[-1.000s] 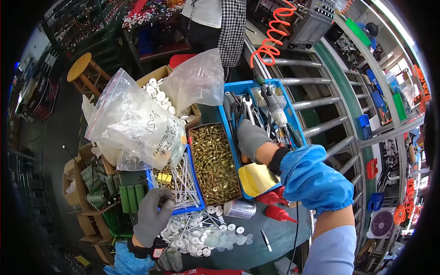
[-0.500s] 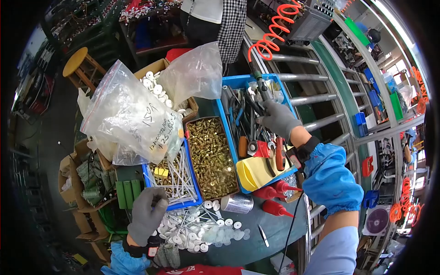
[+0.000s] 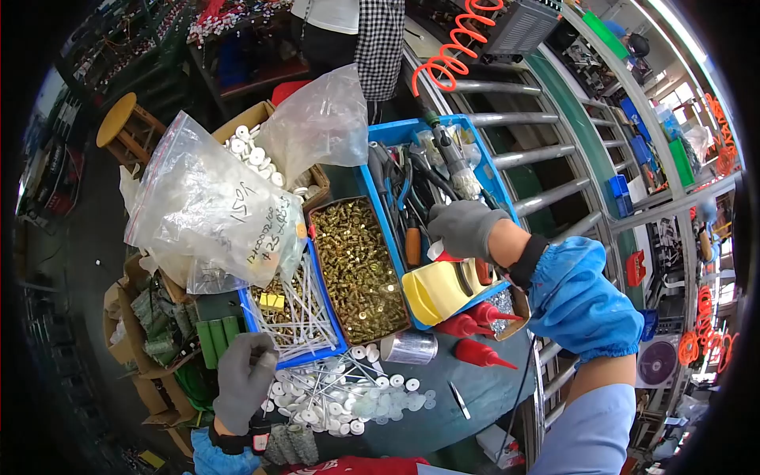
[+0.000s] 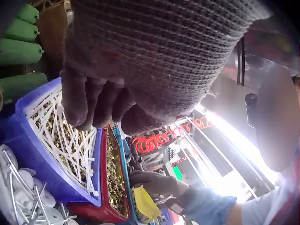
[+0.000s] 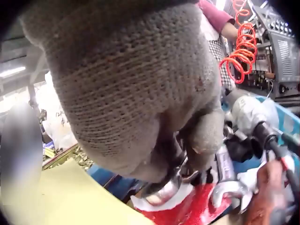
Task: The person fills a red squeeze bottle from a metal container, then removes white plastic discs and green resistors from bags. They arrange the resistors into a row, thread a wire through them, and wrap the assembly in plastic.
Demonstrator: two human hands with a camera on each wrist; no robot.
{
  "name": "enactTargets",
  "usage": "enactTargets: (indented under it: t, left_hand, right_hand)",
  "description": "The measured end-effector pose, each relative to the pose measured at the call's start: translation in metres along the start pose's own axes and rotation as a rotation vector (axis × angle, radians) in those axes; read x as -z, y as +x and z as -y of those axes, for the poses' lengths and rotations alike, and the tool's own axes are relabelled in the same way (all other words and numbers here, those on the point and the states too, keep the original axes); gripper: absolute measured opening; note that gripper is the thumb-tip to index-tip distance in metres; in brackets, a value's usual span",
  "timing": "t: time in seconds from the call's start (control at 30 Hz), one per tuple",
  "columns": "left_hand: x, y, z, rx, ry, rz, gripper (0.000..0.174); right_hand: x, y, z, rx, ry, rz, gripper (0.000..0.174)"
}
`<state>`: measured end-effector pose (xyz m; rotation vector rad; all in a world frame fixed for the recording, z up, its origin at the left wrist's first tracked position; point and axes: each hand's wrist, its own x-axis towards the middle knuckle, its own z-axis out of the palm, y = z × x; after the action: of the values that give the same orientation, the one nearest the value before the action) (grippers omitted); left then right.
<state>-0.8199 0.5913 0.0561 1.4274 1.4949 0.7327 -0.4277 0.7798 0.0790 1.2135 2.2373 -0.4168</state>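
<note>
My gloved right hand [image 3: 469, 229] reaches into the blue tool box [image 3: 511, 207] with its fingers bent down among the tools. In the right wrist view, the fingertips [image 5: 206, 136] are at a shiny round metal piece [image 5: 166, 191] over a red and white packet [image 5: 187, 206]; I cannot tell whether they grip it. Beside them lies an orange-handled tool [image 5: 268, 194]. My gloved left hand [image 3: 247, 380] hangs loosely curled near the blue bin [image 3: 336, 348] of white ties [image 4: 63, 136]. It holds nothing visible.
Brass fittings [image 3: 356, 269] fill the middle tray. White discs [image 3: 336, 404] and tweezers [image 3: 459, 400] lie on the table, near red bottles [image 3: 479, 354]. A plastic bag [image 3: 214, 206] covers the left bins. An air driver [image 3: 451, 158] hangs on a red coiled hose [image 3: 455, 51].
My right hand rose from the box's left side toward its right, uncovering tools, then came down over the middle. My left hand moved slightly left. The whole view shifted a little.
</note>
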Motion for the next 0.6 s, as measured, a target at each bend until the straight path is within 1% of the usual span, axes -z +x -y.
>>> enactTargets:
  t: [0.07, 0.2, 0.27, 0.3, 0.37, 0.4, 0.5, 0.53, 0.6]
  left_hand:
    - [0.002, -0.002, 0.005, 0.011, -0.01, -0.006, 0.018]
    - [-0.003, -0.004, 0.011, -0.002, -0.012, -0.01, 0.02]
    - [-0.004, -0.003, 0.004, -0.015, 0.003, 0.01, 0.02]
    - [-0.005, -0.002, 0.001, -0.021, 0.009, 0.022, 0.021]
    - [-0.007, -0.003, -0.004, -0.017, 0.016, 0.015, 0.022]
    - [-0.007, -0.003, -0.006, -0.015, 0.019, 0.011, 0.022]
    - [-0.007, -0.003, -0.018, -0.018, 0.04, 0.008, 0.023]
    - [-0.008, -0.003, -0.017, -0.044, 0.054, 0.0, 0.022]
    - [-0.007, -0.003, -0.013, -0.095, 0.085, -0.025, 0.02]
  right_hand:
    - [-0.015, 0.002, -0.014, 0.044, 0.118, -0.11, 0.02]
    - [-0.019, 0.003, -0.016, 0.036, 0.19, -0.124, 0.023]
    - [-0.01, 0.0, -0.004, 0.012, 0.215, -0.171, 0.026]
    - [-0.004, -0.001, 0.002, 0.019, 0.231, -0.15, 0.027]
    - [0.003, 0.0, 0.013, 0.033, 0.269, -0.1, 0.029]
    - [-0.002, 0.004, 0.012, 0.092, 0.316, -0.052, 0.036]
    - [0.003, 0.0, 0.028, 0.152, 0.349, 0.169, 0.05]
    - [0.008, 0.001, 0.035, 0.071, 0.318, 0.338, 0.063]
    - [0.022, -0.014, 0.045, -0.007, 0.336, 0.39, 0.067]
